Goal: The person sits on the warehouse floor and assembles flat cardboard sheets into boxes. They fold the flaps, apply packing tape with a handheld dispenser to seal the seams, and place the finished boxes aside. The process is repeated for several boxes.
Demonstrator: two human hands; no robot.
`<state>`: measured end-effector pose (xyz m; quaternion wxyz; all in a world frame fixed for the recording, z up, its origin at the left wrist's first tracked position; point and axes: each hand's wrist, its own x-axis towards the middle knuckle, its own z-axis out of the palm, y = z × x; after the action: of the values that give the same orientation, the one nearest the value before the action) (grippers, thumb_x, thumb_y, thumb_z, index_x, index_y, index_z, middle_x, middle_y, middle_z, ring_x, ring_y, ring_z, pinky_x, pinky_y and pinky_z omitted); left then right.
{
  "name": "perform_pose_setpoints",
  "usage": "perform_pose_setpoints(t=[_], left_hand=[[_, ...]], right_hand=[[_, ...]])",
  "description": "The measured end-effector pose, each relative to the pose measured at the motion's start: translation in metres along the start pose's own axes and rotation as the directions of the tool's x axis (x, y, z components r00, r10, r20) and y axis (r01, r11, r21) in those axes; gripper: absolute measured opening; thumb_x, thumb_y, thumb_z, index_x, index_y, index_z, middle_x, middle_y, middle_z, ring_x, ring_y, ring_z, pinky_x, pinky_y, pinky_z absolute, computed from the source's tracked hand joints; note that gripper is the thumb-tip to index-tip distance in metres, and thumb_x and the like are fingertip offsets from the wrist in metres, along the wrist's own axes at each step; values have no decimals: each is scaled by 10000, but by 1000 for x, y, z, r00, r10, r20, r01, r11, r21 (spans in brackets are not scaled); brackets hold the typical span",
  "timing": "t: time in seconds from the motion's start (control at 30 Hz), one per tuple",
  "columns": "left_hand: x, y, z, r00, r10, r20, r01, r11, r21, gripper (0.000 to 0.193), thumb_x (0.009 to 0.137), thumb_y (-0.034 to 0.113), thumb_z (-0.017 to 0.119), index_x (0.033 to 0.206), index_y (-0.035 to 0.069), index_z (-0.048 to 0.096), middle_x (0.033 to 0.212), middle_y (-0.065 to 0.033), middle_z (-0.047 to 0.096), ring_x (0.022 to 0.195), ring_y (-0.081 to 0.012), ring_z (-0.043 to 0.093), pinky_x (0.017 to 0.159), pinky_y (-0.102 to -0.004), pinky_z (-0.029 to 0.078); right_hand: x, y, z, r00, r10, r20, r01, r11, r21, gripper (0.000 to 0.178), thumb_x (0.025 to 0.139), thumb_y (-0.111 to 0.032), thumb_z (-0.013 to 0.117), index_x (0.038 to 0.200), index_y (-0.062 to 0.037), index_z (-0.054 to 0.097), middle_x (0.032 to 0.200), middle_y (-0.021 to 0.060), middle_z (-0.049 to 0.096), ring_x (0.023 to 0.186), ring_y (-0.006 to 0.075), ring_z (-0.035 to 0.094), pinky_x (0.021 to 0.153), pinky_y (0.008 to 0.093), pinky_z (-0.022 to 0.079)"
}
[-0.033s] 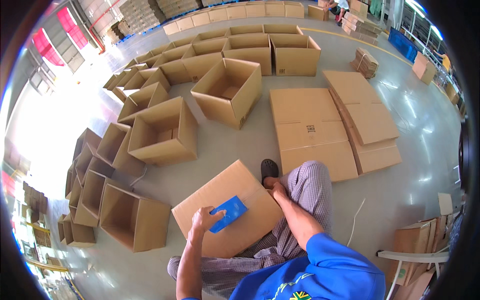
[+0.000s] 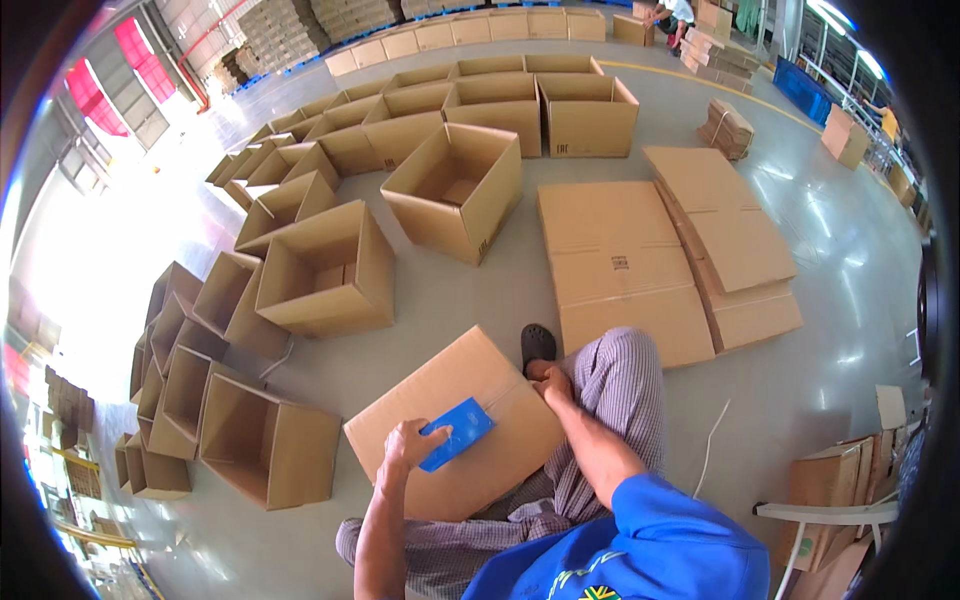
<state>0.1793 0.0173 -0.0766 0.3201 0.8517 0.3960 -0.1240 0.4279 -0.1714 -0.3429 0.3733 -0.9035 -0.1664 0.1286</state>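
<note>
A closed cardboard box (image 2: 450, 380) lies across my lap, tilted, its broad brown face turned up. My left hand (image 2: 413, 443) grips the left end of a flat blue rectangular thing (image 2: 460, 433), thumb on top, against that face. Its exact kind is not plain. At the box's far right corner my right hand (image 2: 551, 384) is closed about the edge, beside my dark clog (image 2: 538, 344). Part of those fingers is hidden.
Open cardboard boxes (image 2: 326, 270) curve around my left and front. Flattened cartons (image 2: 628, 270) lie stacked at the right, with a tied bundle (image 2: 726, 130) beyond them. A white-legged stand (image 2: 830, 513) is near right. Another person (image 2: 676, 18) sits far off.
</note>
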Motion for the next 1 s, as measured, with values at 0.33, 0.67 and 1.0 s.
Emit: perform_pose_setpoints(t=[0.33,0.67,1.0], left_hand=[[15,-3,7,991,41,126,-50,996,70,580,735,585,645,1049,104,722,941,-159,713,898,-291,688,824,-383,527],[-12,-14,-16,994,18,103,-18,1000,5,725,709,689,646,1073,66,717,998,-174,709,960,-296,681,882,-385,519],[-72,-175,-64,983,-160,92,141,974,179,621,704,635,693,973,77,742,906,-147,715,859,-257,696,787,-381,551]], right_hand=[[-18,-135,-26,987,-120,112,145,956,-255,755,934,-574,418,1330,68,423,951,290,665,855,415,670,763,488,534],[-22,-153,-31,980,-143,141,183,923,-339,713,985,-513,324,1458,12,241,894,279,672,769,444,658,788,532,501],[-20,-156,-35,974,-107,201,179,907,-381,664,1003,-514,242,1432,-16,338,1033,271,657,915,432,651,806,512,522]])
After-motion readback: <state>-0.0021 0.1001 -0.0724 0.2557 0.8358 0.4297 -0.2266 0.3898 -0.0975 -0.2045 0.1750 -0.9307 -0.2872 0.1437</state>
